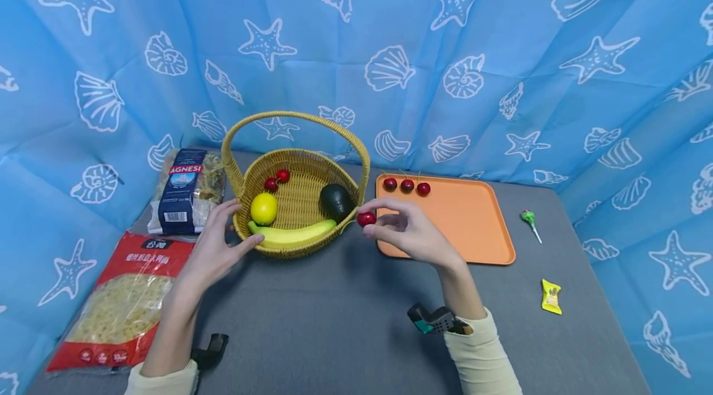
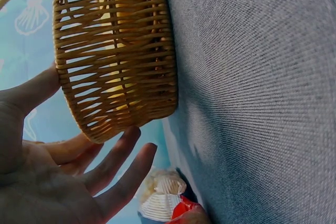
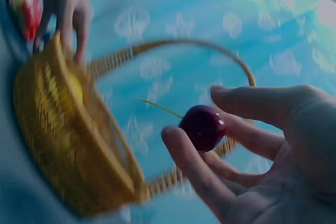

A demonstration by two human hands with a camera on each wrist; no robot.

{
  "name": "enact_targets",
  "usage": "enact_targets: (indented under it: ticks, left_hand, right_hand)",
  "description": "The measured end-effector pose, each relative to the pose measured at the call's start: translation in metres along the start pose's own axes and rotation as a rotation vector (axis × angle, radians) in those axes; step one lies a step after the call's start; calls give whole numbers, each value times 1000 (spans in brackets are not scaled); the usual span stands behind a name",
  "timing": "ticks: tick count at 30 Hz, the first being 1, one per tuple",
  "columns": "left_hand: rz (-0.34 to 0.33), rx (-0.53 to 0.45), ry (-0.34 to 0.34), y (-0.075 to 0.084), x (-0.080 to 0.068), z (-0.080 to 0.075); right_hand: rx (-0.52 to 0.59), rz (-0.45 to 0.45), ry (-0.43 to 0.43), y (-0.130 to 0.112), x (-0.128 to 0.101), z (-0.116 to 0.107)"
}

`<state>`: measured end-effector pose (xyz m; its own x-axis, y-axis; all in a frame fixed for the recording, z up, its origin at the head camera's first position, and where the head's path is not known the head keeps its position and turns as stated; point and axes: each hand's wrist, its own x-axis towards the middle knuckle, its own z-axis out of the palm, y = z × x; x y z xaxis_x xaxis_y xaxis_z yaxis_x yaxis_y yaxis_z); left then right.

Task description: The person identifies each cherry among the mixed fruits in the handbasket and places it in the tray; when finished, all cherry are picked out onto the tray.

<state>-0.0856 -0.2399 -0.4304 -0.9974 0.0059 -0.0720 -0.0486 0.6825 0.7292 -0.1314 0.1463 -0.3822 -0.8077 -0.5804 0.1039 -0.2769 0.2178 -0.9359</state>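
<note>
My cream sleeves (image 1: 483,358) lie nearest, and beyond them my left hand (image 1: 208,256) spreads its thumb and fingers against the left side of the wicker basket (image 1: 301,197), probably to steady it. My right hand (image 1: 420,234) pinches a single cherry (image 1: 366,218) between thumb and fingertips, just beside the basket's right rim; I seem to grip it by its sides so that the stem is left free. It is round, dark red and glossy, with small glints on its skin and a thin yellow-green stem pointing towards the basket. Inside, a lemon (image 1: 264,208), a banana (image 1: 292,235), an avocado (image 1: 337,200) and two red cherries (image 1: 276,181) sit around the edge, while three loose cherries (image 1: 407,186) rest on the orange tray (image 1: 462,221), likely put there for easy reach
</note>
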Motion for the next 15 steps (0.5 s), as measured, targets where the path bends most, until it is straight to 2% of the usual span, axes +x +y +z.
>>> enact_targets:
  ticks: [3, 7, 12, 15]
  left_hand:
    - [-3, -1, -2, 0, 0, 0]
    - [-6, 2, -1, 1, 0, 0]
    - [-9, 3, -6, 1, 0, 0]
    - [-7, 3, -12, 1, 1, 0]
  right_hand:
    - [-19, 26, 93, 16, -8, -16]
    - [-119, 88, 210, 49, -9, -27]
    - [-213, 176, 288, 90, 0, -24]
    - [-248, 194, 337, 107, 7, -18]
